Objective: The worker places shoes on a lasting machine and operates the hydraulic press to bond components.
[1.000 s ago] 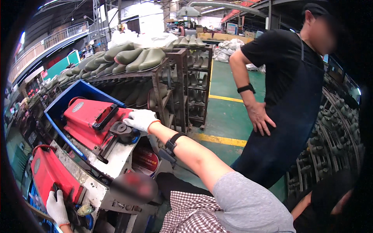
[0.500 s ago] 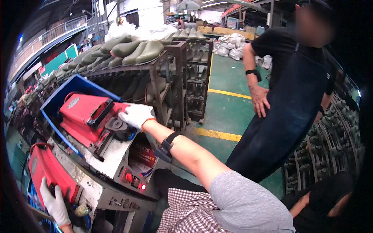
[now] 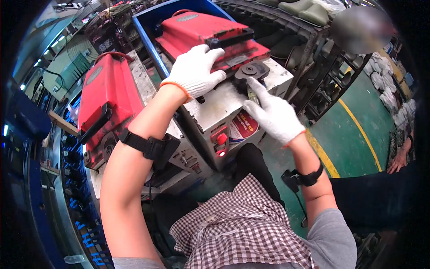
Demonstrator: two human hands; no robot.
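Note:
My left hand (image 3: 195, 71), in a white knit glove with an orange cuff, is over the front left of a red machine cover (image 3: 201, 33). Its fingers are spread, with nothing seen between them. My right hand (image 3: 277, 117), gloved alike, reaches toward a dark round-topped machine part (image 3: 251, 71) at the cover's front right corner. Its index finger and thumb are apart, the index tip close below that part; whether it touches is unclear. The black handle bar (image 3: 230, 38) on the cover is just beyond my left fingers.
A second red cover (image 3: 107, 89) with a black handle stands at left. A blue bin-like surround (image 3: 150, 45) encloses the right cover. Below are a red button (image 3: 221, 138) and a lit red lamp (image 3: 221, 154). Racks hold green clogs (image 3: 313, 15). A person's hand (image 3: 400, 157) shows at right.
My view has swung, shifting the machines rightward. My left hand has left the left red cover for the right one. My right hand has moved from that cover's corner to near the dark part.

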